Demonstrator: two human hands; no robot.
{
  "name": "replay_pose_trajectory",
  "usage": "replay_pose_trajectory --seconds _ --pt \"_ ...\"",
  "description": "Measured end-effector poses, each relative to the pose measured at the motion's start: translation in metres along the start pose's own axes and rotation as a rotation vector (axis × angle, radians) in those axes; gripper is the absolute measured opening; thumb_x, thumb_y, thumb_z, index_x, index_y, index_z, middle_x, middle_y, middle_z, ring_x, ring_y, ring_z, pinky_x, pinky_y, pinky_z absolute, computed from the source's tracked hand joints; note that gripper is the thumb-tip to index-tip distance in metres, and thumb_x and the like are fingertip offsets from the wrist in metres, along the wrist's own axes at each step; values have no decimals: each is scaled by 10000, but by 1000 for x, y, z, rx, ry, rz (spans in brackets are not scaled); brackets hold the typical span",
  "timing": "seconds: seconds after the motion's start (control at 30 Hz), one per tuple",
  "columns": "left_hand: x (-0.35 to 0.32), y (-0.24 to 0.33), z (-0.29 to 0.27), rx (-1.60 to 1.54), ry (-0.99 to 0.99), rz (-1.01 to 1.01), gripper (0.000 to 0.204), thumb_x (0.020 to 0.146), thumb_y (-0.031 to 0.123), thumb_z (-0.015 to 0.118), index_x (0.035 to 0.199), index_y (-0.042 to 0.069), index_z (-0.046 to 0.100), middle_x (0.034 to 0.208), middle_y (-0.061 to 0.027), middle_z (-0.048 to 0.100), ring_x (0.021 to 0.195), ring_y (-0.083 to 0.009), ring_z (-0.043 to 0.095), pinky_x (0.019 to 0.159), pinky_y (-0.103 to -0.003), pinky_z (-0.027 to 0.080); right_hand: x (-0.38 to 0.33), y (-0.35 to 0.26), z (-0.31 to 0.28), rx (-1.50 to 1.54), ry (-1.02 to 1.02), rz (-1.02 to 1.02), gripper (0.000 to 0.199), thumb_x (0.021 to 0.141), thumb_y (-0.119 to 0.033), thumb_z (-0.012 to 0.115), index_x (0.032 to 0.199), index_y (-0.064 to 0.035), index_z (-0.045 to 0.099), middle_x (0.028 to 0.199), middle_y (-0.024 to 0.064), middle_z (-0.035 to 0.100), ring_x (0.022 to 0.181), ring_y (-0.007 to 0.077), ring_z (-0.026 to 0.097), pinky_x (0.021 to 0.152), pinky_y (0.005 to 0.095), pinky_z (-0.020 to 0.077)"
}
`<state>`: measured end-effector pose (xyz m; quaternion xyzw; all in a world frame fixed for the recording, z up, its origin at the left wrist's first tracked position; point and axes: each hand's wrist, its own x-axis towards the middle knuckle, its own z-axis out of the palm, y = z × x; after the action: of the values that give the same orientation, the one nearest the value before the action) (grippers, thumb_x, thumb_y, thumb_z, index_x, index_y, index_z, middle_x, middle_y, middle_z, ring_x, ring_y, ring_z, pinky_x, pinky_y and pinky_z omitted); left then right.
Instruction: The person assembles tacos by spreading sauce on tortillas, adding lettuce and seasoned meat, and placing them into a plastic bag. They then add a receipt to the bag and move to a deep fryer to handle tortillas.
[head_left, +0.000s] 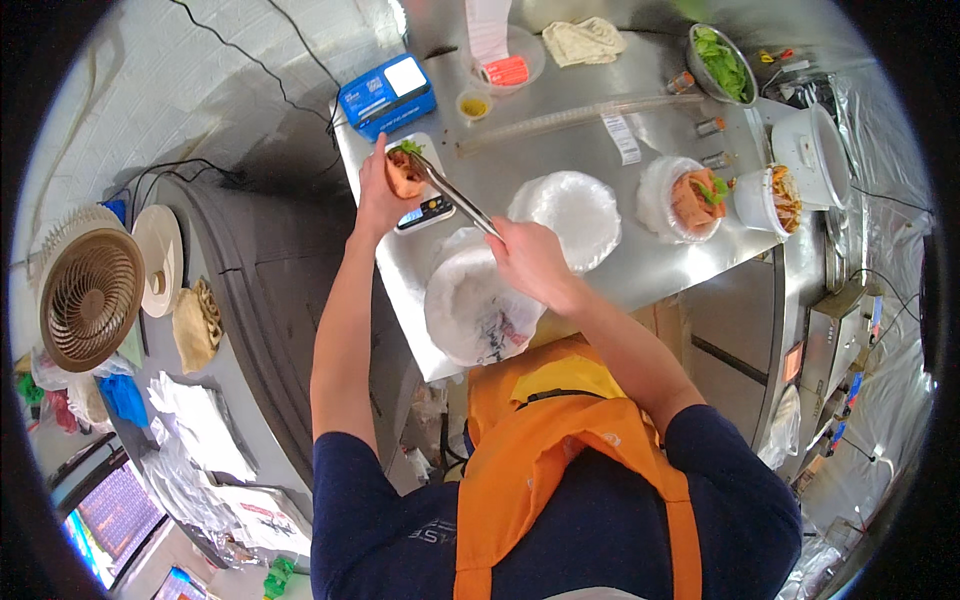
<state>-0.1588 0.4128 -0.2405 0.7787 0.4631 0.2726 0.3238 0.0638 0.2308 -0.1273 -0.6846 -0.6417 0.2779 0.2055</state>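
Observation:
My left hand (376, 200) is closed around a pinkish-orange wrap (403, 180) with green lettuce sticking out of its top. The wrap is over a small white kitchen scale (428, 213) with dark keys. In my right hand (532, 262) are metal tongs (462, 203), slanting up and left so their tips reach the filling. Whether the tips grip anything is hidden. Below the tongs, two round dishes covered in clear plastic, a nearer one (475, 310) and a farther one (575, 215), lie on the steel table (560, 150).
A plastic-covered dish (655, 205) at right holds another wrap (697, 200). Beside it stand a white tub (760, 205) of shredded food and a lettuce bowl (722, 65). A blue box (388, 97) and sauce cup (474, 104) sit behind the scale. A fan (92, 300) is far left.

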Motion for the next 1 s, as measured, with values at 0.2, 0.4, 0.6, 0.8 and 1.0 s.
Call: replay_pose_trajectory --seconds 0.2,0.4,0.6,0.8,1.0 --pt "11 137 37 -560 76 32 1308 661 97 959 1662 95 115 1510 -163 395 1392 -279 450 1169 -402 410 -69 22 -140 552 115 122 131 1016 -147 617 988 -18 617 696 75 650 598 220 652 599 338 522" --pt "-3 282 109 -580 232 99 1341 634 32 944 1650 48 68 1563 -187 345 1368 -279 479 1152 -409 426 -151 160 -376 -47 943 210 210 1041 -184 599 1043 -3 706 733 39 683 645 90 619 622 283 505" --pt "-33 369 243 -658 247 -54 1294 661 20 929 1650 56 95 1432 -161 475 1248 -260 566 1059 -392 509 -219 554 -585 -833 685 851 455 959 -434 640 1045 2 738 1003 269 738 993 453 706 895 525 556" --pt "-70 391 325 -598 363 -206 1307 669 37 943 1643 42 71 1458 -172 430 1282 -270 538 1082 -410 505 -198 479 -525 -238 679 521 484 998 -373 629 1309 -6 677 1038 252 744 936 341 742 826 449 569" --pt "-48 383 373 -662 343 -199 1323 670 79 960 1638 24 59 1491 -192 423 1305 -276 541 1081 -395 516 -177 417 -443 154 380 134 397 987 -220 691 1328 -18 666 834 135 730 654 155 669 627 313 533"
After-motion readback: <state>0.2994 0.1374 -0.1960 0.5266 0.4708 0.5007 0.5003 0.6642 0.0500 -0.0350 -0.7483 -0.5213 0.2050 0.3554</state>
